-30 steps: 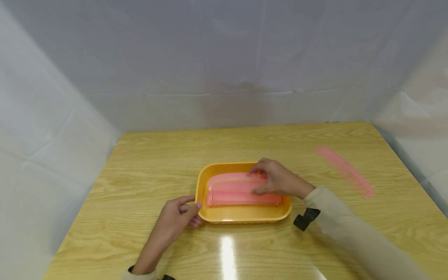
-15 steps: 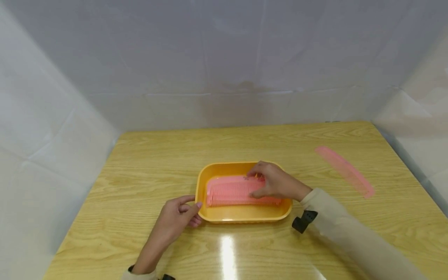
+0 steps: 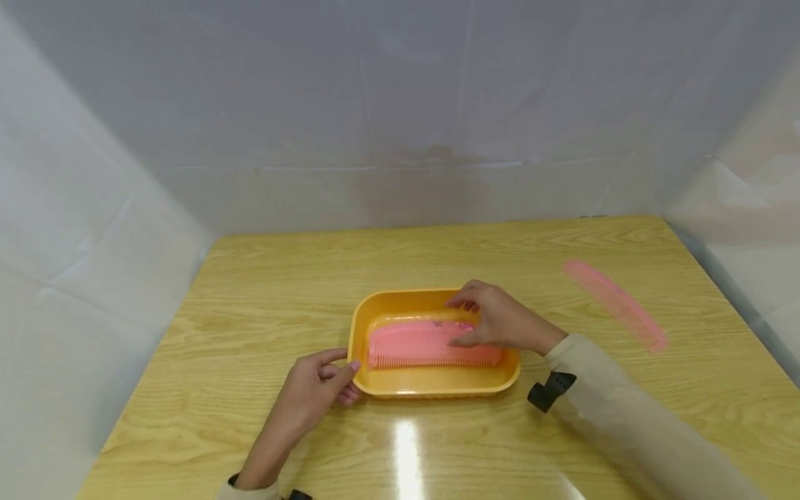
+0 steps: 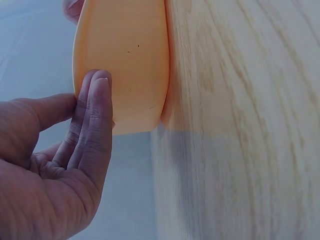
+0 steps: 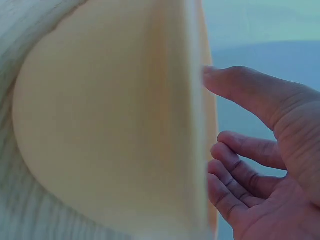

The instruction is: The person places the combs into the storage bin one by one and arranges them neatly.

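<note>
An orange-yellow plastic tray [image 3: 437, 394] stands on the table, with a pink wide comb [image 3: 406, 344] lying in it, teeth toward the person. My left hand [image 3: 311, 390] pinches the tray's left rim, thumb on top; the left wrist view shows its fingers along the outer wall [image 4: 132, 60]. Over the right part of the tray is my right hand [image 3: 503, 321], its thumb and fingers spread apart above the comb. Nothing shows between those fingers [image 5: 230, 195] in the right wrist view, where the tray wall [image 5: 100, 115] hides the comb.
A second, curved pink comb [image 3: 615, 305] lies slanting on the wooden table [image 3: 269, 278], to the right of the tray and beyond the right sleeve. Pale sheeting [image 3: 400, 104] hangs behind the table and along both sides.
The pink comb has dropped lower into the tray and lies flat on its bottom. My right hand has let go of it and risen slightly. The left hand stays at the rim.
</note>
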The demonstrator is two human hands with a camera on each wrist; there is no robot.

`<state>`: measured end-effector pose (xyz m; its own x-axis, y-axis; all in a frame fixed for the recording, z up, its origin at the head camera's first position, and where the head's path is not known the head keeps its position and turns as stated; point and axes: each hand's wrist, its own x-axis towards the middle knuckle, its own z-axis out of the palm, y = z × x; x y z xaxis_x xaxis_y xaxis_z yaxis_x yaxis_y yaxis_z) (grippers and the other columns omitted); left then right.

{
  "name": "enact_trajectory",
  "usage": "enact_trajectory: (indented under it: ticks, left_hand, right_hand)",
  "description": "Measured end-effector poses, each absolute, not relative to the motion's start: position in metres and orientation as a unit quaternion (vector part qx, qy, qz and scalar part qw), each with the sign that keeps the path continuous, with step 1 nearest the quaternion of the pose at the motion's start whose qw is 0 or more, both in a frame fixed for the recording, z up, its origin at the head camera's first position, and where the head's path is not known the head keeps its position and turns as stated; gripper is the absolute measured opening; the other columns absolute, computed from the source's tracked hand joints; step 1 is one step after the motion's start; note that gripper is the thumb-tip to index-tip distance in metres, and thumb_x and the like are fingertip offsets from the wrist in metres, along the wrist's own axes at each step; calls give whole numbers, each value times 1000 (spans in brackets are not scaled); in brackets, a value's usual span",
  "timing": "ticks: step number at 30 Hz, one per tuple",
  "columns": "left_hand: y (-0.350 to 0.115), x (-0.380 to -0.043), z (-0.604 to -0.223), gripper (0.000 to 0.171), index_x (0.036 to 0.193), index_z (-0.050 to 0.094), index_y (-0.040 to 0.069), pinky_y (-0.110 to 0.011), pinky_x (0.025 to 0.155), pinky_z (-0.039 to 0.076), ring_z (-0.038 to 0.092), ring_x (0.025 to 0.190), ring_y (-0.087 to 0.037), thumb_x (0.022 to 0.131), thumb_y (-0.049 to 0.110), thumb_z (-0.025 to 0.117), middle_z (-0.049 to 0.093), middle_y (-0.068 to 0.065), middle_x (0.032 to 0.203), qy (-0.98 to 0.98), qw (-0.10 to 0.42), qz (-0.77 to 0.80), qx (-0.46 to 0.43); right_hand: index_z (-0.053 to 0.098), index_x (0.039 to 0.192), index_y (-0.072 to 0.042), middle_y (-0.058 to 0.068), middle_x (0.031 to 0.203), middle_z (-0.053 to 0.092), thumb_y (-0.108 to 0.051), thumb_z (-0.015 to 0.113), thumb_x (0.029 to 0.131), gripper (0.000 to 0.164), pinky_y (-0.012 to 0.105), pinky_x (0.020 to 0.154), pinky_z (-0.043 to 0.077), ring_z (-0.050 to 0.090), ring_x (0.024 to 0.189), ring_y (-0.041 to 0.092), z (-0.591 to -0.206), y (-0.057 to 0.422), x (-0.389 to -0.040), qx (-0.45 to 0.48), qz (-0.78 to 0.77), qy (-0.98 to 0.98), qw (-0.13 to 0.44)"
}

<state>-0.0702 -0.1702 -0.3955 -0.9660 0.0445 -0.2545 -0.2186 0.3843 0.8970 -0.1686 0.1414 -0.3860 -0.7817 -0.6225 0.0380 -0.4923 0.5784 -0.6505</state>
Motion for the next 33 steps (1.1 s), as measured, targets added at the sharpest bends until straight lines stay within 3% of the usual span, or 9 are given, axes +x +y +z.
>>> enact_trajectory:
  ticks: [4, 12, 25, 33]
  left_hand:
    - [-171, -70, -396, 44, 136, 56, -10, -34, 61, 64, 72, 68, -27, 100, 13, 66, 73, -10, 76, 822, 121, 554, -56]
    - [-171, -70, -397, 45, 136, 56, -10, -35, 61, 64, 72, 68, -28, 100, 15, 66, 73, -10, 76, 819, 121, 558, -52]
    - [-172, -71, -398, 44, 136, 55, -10, -33, 62, 65, 72, 69, -27, 101, 13, 65, 73, -9, 76, 822, 124, 553, -49]
    - [-171, -72, -399, 42, 135, 56, -9, -32, 62, 64, 72, 68, -26, 100, 11, 65, 72, -8, 75, 825, 118, 550, -58]
  right_hand:
    - [66, 125, 4, 16, 116, 63, -26, 89, 80, 59, 48, 91, 57, 60, 103, 32, -380, 152, -171, -307, -343, 883, 88]
    - [66, 126, 1, 13, 117, 65, -27, 89, 80, 58, 47, 90, 57, 60, 102, 28, -370, 177, -175, -277, -340, 896, 66]
    - [64, 132, -4, 14, 127, 64, -42, 83, 85, 63, 53, 94, 53, 59, 109, 34, -364, 235, -171, -193, -327, 923, 58]
    - [61, 132, 1, 21, 129, 60, -34, 82, 88, 60, 57, 92, 53, 59, 108, 38, -375, 272, -165, -170, -331, 928, 35]
